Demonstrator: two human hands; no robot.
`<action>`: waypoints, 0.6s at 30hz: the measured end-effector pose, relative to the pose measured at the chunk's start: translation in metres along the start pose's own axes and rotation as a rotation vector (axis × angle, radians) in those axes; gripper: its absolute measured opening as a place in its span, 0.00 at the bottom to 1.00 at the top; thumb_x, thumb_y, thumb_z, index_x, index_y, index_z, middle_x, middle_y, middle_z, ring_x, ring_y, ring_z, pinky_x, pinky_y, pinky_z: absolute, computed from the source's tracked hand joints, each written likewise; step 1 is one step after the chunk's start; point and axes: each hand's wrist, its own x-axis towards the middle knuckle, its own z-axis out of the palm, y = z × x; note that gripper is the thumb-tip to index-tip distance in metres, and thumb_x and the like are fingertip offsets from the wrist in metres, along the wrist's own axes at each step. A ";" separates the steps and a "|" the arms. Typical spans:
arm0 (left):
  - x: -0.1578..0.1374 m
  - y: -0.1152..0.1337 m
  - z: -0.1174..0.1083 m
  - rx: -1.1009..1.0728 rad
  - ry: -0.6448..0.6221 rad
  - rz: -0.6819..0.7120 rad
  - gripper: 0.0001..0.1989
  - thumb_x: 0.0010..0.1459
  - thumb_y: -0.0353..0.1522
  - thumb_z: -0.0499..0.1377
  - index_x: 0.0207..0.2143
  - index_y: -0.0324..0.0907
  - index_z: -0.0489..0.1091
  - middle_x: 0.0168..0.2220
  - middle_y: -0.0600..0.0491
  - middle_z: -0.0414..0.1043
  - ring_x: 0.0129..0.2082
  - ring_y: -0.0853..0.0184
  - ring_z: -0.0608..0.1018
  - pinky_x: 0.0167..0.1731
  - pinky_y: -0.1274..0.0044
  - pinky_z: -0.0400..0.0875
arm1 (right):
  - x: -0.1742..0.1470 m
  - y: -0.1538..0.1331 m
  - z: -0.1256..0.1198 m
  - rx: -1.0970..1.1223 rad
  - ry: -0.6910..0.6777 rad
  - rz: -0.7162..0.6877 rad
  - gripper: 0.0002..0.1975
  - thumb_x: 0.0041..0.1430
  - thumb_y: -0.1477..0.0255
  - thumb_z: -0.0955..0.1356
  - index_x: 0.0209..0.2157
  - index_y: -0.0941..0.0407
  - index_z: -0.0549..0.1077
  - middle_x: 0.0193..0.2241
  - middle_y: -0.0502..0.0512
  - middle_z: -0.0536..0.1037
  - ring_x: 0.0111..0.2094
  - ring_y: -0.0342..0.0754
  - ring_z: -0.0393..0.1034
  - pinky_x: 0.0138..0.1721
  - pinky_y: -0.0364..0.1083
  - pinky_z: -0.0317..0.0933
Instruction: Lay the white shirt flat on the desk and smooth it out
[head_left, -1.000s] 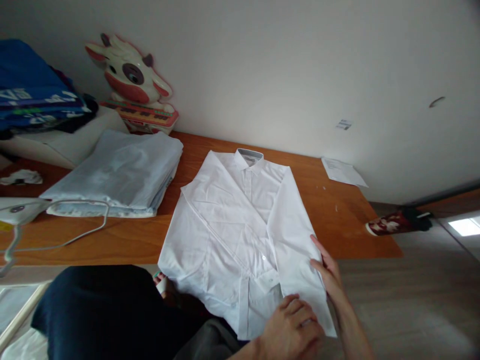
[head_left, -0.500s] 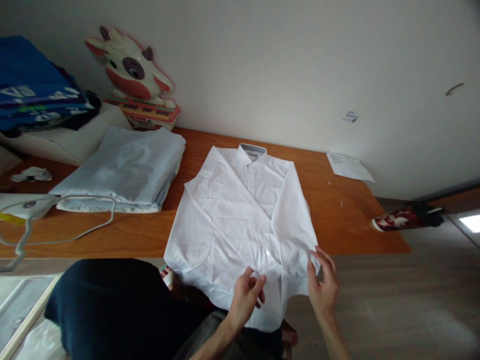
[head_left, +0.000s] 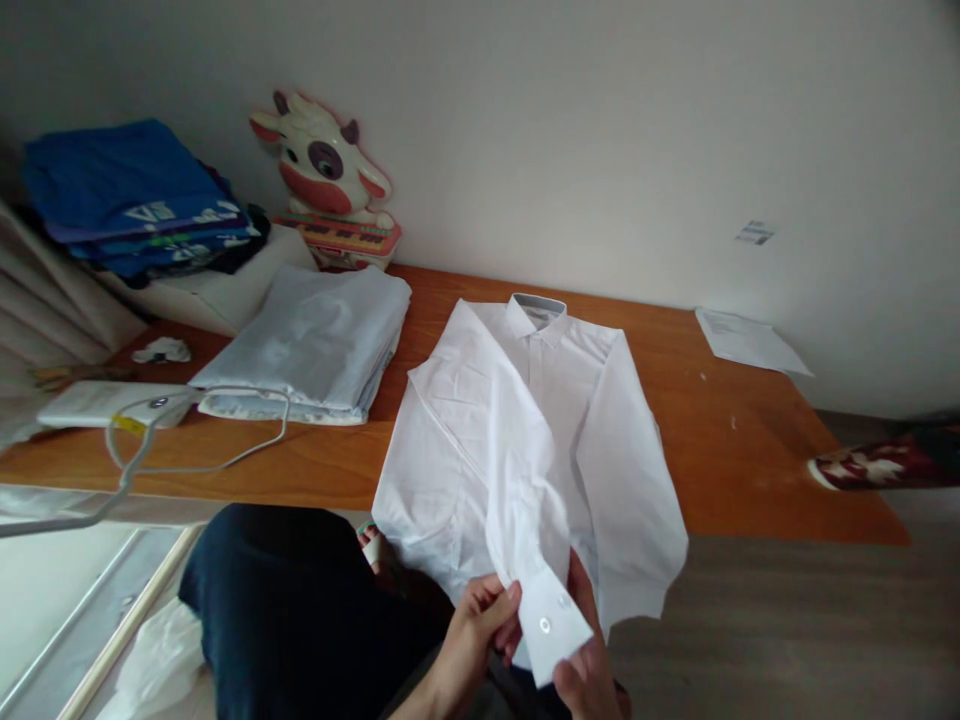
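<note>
We've got the white dress shirt (head_left: 525,440) lying front-up on the wooden table (head_left: 720,440), collar toward the wall, its lower part hanging over the near edge toward us. One sleeve comes diagonally across the shirt's front, and its cuff (head_left: 553,625) is what we're holding, lifted off the rest of the fabric right at the bottom of the view.

Our left hand (head_left: 480,625) pinches the left edge of the cuff, thumb and fingertips pressed together on the cloth. Our right hand (head_left: 589,665) sits under and behind the cuff with the thumb on its lower corner, so it's closed on the cuff too, though most of its fingers are hidden by the fabric. The cuff's small button faces up between the two hands. The rest of the shirt stretches away from our grip, up and toward the wall.

Left of the shirt is a folded pale blue stack (head_left: 315,345), just beside it but not touching. A wire hanger (head_left: 202,450) lies in front of that. A sheet of paper (head_left: 750,340) sits at the far right of the table, well apart.
</note>
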 end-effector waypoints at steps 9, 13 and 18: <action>0.008 0.041 0.008 0.625 0.014 0.062 0.31 0.69 0.56 0.59 0.34 0.38 0.82 0.19 0.54 0.69 0.20 0.70 0.69 0.25 0.78 0.60 | 0.052 -0.063 -0.052 -0.192 0.411 -0.148 0.37 0.60 0.58 0.78 0.67 0.52 0.69 0.65 0.63 0.74 0.62 0.62 0.73 0.56 0.54 0.73; 0.010 0.089 -0.002 0.366 0.030 0.279 0.25 0.69 0.53 0.62 0.48 0.39 0.81 0.34 0.47 0.80 0.35 0.62 0.80 0.33 0.75 0.74 | 0.048 -0.098 -0.027 -0.282 0.275 -0.348 0.33 0.64 0.70 0.74 0.69 0.50 0.67 0.56 0.62 0.80 0.52 0.55 0.79 0.48 0.49 0.76; 0.013 0.121 -0.036 0.101 0.133 0.232 0.33 0.66 0.57 0.61 0.53 0.38 0.80 0.47 0.42 0.83 0.47 0.53 0.83 0.48 0.66 0.78 | 0.031 -0.104 0.053 -0.397 -0.386 -0.699 0.39 0.57 0.85 0.64 0.68 0.48 0.66 0.51 0.58 0.83 0.50 0.53 0.80 0.54 0.52 0.75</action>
